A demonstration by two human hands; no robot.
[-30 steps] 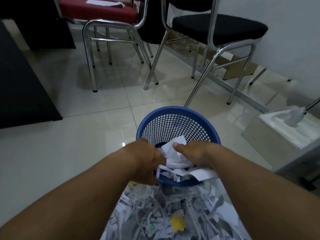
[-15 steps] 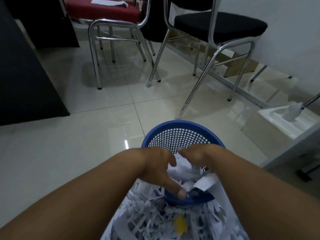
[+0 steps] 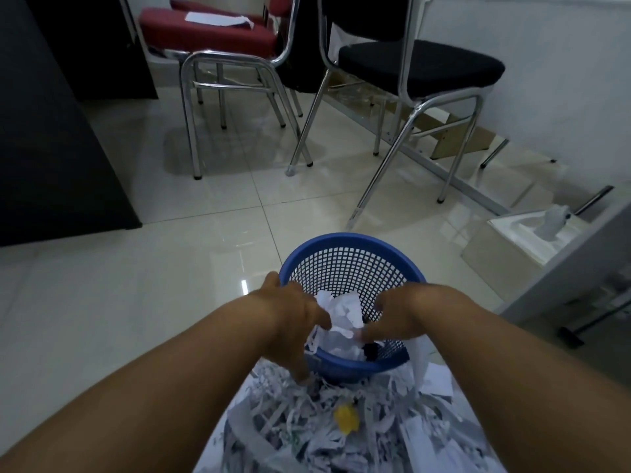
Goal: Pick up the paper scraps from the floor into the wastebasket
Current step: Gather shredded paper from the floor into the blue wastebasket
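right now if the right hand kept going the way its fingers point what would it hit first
The crumpled paper in the wastebasket. The right hand points its fingers leftward into the wastebasket, and the paper lies just off them; depth is unclear, so they may already touch.

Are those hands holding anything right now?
Nothing is gripped: the left hand and right hand are open over the wastebasket, with the crumpled paper lying loose inside.
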